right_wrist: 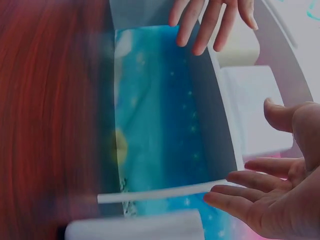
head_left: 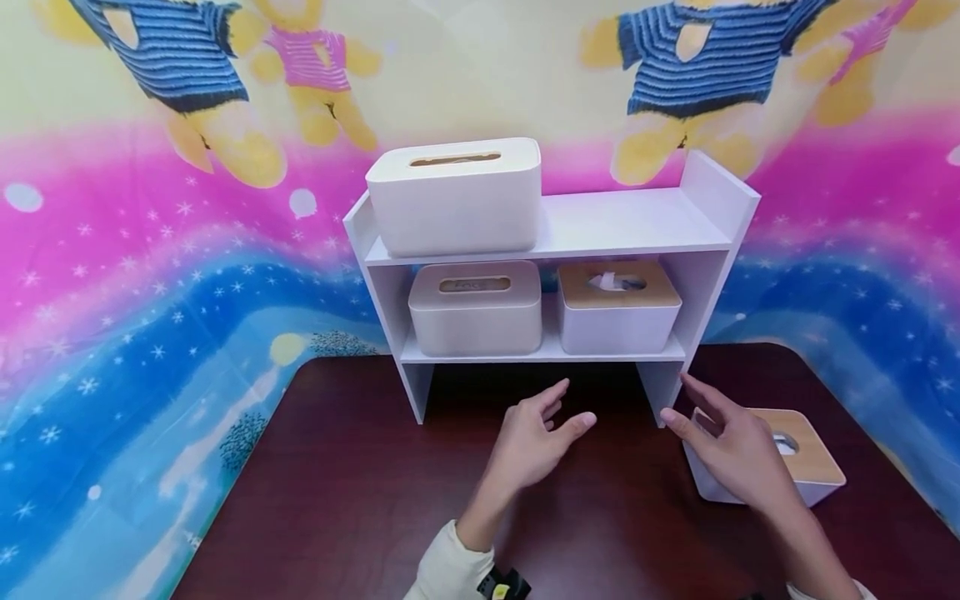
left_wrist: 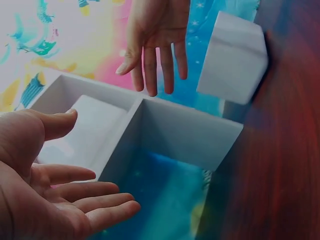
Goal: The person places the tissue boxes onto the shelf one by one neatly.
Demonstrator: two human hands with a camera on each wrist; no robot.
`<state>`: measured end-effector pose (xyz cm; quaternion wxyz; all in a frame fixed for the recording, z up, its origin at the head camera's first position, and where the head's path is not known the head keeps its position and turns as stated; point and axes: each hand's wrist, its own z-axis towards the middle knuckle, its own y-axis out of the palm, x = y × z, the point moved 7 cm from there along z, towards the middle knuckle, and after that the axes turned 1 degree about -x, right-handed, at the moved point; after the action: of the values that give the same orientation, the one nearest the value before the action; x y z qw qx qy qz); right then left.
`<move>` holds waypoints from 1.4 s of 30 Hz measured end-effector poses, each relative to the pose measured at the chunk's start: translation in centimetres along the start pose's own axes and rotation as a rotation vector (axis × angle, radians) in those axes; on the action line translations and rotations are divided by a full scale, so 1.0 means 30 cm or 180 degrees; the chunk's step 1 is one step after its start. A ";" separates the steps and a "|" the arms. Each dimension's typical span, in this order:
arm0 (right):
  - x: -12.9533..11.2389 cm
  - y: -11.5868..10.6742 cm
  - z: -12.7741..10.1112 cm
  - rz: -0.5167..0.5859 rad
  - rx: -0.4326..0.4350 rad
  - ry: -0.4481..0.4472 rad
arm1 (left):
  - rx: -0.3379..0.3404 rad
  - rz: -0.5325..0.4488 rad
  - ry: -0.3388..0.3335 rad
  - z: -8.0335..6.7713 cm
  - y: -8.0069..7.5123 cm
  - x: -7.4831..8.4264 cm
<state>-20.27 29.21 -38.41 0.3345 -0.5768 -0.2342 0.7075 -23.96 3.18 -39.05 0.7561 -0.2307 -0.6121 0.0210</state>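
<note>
My left hand [head_left: 528,437] hovers over the table in front of the shelf, fingers and thumb extended, with nothing in it. To its right, my right hand [head_left: 738,454] is likewise empty with fingers spread, partly covering a wood-lidded tissue box [head_left: 817,458] on the table. Whether it touches that box I cannot tell. Before both hands stands a white two-tier shelf [head_left: 630,221]. Its lower tier bears a greyish tissue box [head_left: 476,325] at left and a white tissue box with a wooden lid [head_left: 618,325] at right. A larger white tissue box [head_left: 453,208] sits on the upper tier's left.
The dark reddish-brown table [head_left: 337,500] has rounded back corners. Behind and beside it hangs a colourful printed cloth [head_left: 187,333]. A side panel [head_left: 720,200] rises at the shelf's right end.
</note>
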 end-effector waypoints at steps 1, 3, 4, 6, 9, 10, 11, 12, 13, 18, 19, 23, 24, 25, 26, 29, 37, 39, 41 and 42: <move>0.016 -0.005 -0.004 -0.0026 -0.0016 0.0029 | -0.0019 0.0002 -0.0014 0.003 0.015 0.001; 0.046 -0.023 -0.015 -0.0111 0.0004 0.0068 | -0.0049 0.0019 -0.0038 0.008 0.041 0.002; 0.062 -0.034 -0.020 -0.0154 0.0013 0.0088 | -0.0062 0.0036 -0.0055 0.012 0.054 0.002; 0.092 -0.056 -0.032 -0.0212 0.0046 0.0117 | -0.0092 0.0084 -0.0090 0.017 0.080 -0.001; 0.133 -0.090 -0.046 -0.0251 0.0102 0.0128 | -0.0141 0.0133 -0.0143 0.024 0.116 -0.007; 0.147 -0.100 -0.050 -0.0289 0.0118 0.0140 | -0.0154 0.0138 -0.0153 0.026 0.128 -0.009; 0.161 -0.111 -0.053 -0.0327 0.0138 0.0150 | -0.0168 0.0132 -0.0176 0.028 0.139 -0.010; 0.174 -0.122 -0.055 -0.0377 0.0172 0.0152 | -0.0174 0.0123 -0.0179 0.030 0.150 -0.011; 0.187 -0.133 -0.056 -0.0422 0.0201 0.0158 | -0.0183 0.0110 -0.0177 0.031 0.161 -0.011; 0.242 -0.184 -0.056 -0.0637 0.0260 0.0341 | -0.0210 0.0080 -0.0203 0.037 0.219 -0.005; 0.253 -0.193 -0.055 -0.0674 0.0239 0.0423 | -0.0220 0.0091 -0.0213 0.037 0.232 -0.004; 0.305 -0.215 -0.060 -0.0800 0.0128 0.0745 | -0.0258 0.0172 -0.0276 0.038 0.287 0.003; 0.319 -0.222 -0.063 -0.0830 0.0131 0.0779 | -0.0271 0.0214 -0.0275 0.038 0.301 0.007; 0.333 -0.229 -0.067 -0.0872 0.0138 0.0797 | -0.0279 0.0248 -0.0287 0.038 0.315 0.010; 0.348 -0.236 -0.070 -0.0914 0.0161 0.0804 | -0.0292 0.0279 -0.0304 0.038 0.330 0.013; 0.394 -0.258 -0.080 -0.1049 0.0211 0.0796 | -0.0344 0.0356 -0.0339 0.039 0.375 0.021; 0.519 -0.250 -0.127 -0.1135 -0.0116 0.0963 | -0.0507 0.0392 -0.0536 0.038 0.479 0.017; 0.540 -0.238 -0.137 -0.1106 -0.0267 0.1020 | -0.0509 0.0413 -0.0506 0.039 0.494 0.015; 0.555 -0.225 -0.145 -0.1067 -0.0412 0.1041 | -0.0512 0.0432 -0.0457 0.039 0.508 0.015; 0.563 -0.218 -0.150 -0.1057 -0.0494 0.1078 | -0.0518 0.0439 -0.0434 0.038 0.515 0.015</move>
<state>-16.45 45.86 -45.87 0.4353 -0.6648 -0.3200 0.5160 -21.05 17.49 -44.26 0.6882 -0.3309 -0.6445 0.0389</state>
